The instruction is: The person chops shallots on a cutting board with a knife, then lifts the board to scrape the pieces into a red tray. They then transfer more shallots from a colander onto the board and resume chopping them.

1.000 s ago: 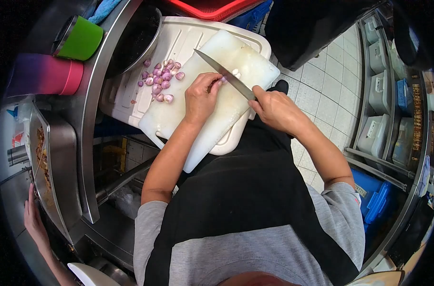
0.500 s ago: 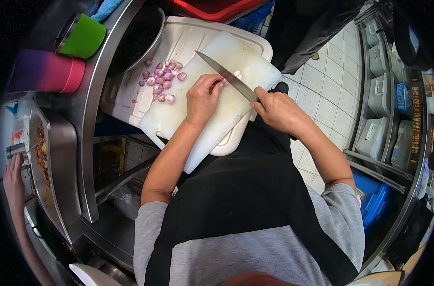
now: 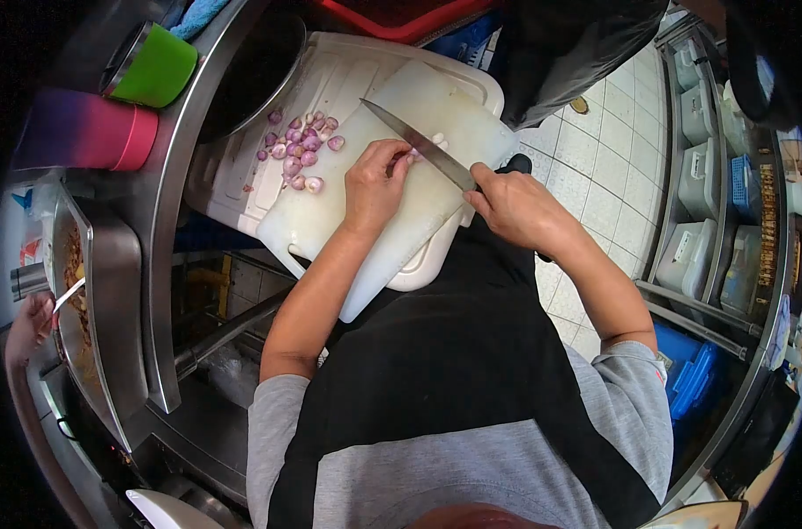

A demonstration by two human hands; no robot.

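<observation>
My left hand (image 3: 375, 183) is closed, its fingertips pinching a small purple shallot (image 3: 412, 155) against the knife's near side; the fingers hide most of it. My right hand (image 3: 517, 207) is wrapped round the handle of a large kitchen knife (image 3: 419, 144), whose blade slants up to the left across the white cutting board (image 3: 366, 273). Pale peeled pieces (image 3: 439, 139) lie just beyond the blade. To the left, a heap of purple shallots (image 3: 306, 145) rests partly on the board and partly on the cream plastic lid (image 3: 330, 57) beneath it.
A dark pan (image 3: 256, 75) stands beside the lid. On the left are a green cup (image 3: 159, 66), a purple-pink cup (image 3: 92, 132) and a steel food tray (image 3: 119, 309). Another person's hand (image 3: 33, 317) holds a white utensil there. Shelves with bins (image 3: 696, 181) line the right.
My hands and the knife have barely moved. At the left, the other person's hand has shifted, and a white utensil now shows over the tray. Dark clothing at the top has shifted slightly.
</observation>
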